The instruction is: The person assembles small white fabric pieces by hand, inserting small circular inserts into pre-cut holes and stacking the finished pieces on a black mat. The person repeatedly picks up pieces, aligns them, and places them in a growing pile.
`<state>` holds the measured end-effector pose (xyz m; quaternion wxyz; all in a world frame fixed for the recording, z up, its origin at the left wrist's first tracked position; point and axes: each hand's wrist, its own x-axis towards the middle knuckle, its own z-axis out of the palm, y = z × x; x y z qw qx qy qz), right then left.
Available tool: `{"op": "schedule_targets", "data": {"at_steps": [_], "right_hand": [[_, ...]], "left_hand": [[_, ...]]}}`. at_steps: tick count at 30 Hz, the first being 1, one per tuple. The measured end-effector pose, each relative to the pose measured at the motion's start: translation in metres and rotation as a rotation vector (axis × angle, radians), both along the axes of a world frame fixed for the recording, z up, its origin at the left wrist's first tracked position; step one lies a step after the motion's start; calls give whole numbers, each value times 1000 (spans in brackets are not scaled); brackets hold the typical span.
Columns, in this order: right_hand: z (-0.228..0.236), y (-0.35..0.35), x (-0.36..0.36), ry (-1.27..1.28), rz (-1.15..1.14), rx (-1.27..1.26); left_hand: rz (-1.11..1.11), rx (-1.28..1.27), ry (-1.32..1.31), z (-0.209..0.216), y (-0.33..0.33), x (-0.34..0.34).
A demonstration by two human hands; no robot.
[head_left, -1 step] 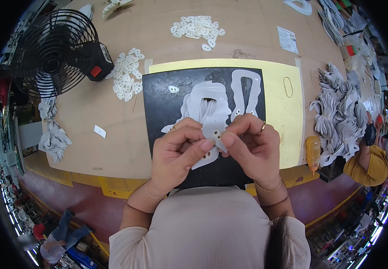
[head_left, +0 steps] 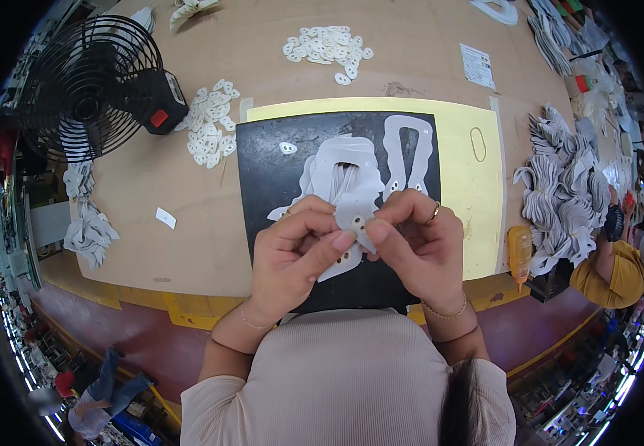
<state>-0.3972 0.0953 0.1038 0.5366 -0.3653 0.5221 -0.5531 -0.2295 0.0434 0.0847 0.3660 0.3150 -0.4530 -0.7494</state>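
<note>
Low over the black mat [head_left: 270, 171], my left hand [head_left: 292, 249] and my right hand [head_left: 422, 238] pinch the tip of a white U-shaped cut piece [head_left: 346, 204] between thumbs and fingers. A small white two-holed tab [head_left: 358, 221] lies against that tip, between my thumbs. My other fingertips are hidden behind the piece. Under my hands a fanned stack of similar white pieces [head_left: 326, 171] rests on the mat. Right of it is a single U-shaped piece [head_left: 393, 145] with dark holes at its ends. One loose tab [head_left: 288, 148] lies on the mat's left part.
Heaps of two-holed tabs [head_left: 326, 46] lie at the far side and left. A black fan [head_left: 91, 89] stands at far left. Right are bundled white pieces [head_left: 560, 186] and an orange bottle [head_left: 519, 253]. Yellow sheeting [head_left: 478, 215] borders the mat. A co-worker's sleeve [head_left: 612, 275] shows right.
</note>
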Motion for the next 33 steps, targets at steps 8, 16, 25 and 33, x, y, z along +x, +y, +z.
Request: {"op": "schedule_targets", "data": {"at_steps": [8,16,25,33], "right_hand": [[-6,-1,6,25,-2,-5],[-11,-2,-1,-174,85,-26],[-10,-2,-2,-168,71,20],[-11,-6,-3,-173,34,51]], "left_hand": [[58,-97,8,-1,-1,-4],[47,-151,26,-4,-7,0],[41,-206,-46,2,-4,-4],[-28,-45,-24,0,-11,2]]}}
